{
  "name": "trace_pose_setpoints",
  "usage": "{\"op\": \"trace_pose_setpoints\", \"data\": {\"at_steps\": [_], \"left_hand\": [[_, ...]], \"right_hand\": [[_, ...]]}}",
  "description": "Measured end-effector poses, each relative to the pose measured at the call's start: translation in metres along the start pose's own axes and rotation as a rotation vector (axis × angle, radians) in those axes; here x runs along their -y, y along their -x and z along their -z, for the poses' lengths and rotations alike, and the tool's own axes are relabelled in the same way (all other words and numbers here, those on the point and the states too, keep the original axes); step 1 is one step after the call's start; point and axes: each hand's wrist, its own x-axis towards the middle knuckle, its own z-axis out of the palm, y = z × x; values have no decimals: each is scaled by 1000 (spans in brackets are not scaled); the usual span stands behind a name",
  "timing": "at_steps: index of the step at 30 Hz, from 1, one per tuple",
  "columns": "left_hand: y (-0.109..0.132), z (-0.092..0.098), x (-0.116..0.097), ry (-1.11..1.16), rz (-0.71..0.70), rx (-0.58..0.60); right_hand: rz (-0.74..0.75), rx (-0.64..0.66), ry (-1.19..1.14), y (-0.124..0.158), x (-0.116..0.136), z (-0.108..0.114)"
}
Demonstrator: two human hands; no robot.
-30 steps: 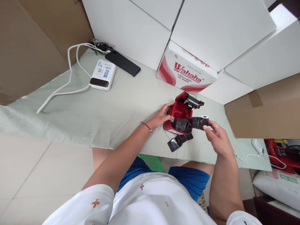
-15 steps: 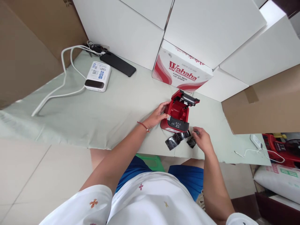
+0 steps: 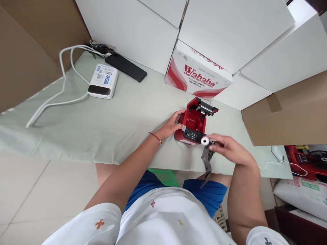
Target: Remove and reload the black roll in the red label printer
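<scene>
My left hand [image 3: 170, 128] is on the machine [image 3: 193, 119], the thumb by a grey tab [image 3: 184, 128] at its near left corner and the other fingers against its left side, farther back; they are clamped on the red body between them. The machine sits on the cloth-covered surface [image 3: 140, 109], its lid [image 3: 201, 106] standing up at the back, so I look down into the red hollow. A black panel [image 3: 192, 134] with small pale marks runs along the side nearest me.

In my right hand [image 3: 231, 148] I have the roll [image 3: 205, 141], thumb and fingers pinched on it by the machine's near right corner. Its white ring end faces up toward me. I cannot tell whether the roll touches the machine or only overlaps it from my view. A dark strip [image 3: 206, 165] hangs from the roll, on my side of the machine, and reaches down in front of my blue shorts [image 3: 209, 195]; its lower end is blurred.

Behind the machine stands a red and white box [image 3: 198, 76]. Well to the machine's left lie a white unit [image 3: 103, 81], a black phone [image 3: 126, 67], some keys [image 3: 100, 48] and a looping white cable [image 3: 61, 68].
</scene>
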Motion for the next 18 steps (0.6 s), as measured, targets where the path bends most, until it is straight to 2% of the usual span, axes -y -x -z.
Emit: {"op": "trace_pose_setpoints", "data": {"at_steps": [3, 5, 7, 10, 14, 18], "left_hand": [[-1, 1, 2, -16, -15, 9], [-1, 1, 2, -16, -13, 12], [-1, 1, 2, -10, -4, 13], [-1, 0, 0, -10, -1, 3], [0, -2, -5, 5, 18, -10], [-1, -3, -4, 3, 13, -12]], "right_hand": [[-77, -289, 158, -40, 12, -5], [-113, -382, 341, -69, 17, -15], [-158, -371, 511, -91, 22, -26], [-259, -305, 664, -107, 29, -36], [-334, -265, 747, -115, 35, -38], [-307, -220, 756, -125, 31, -36]]}}
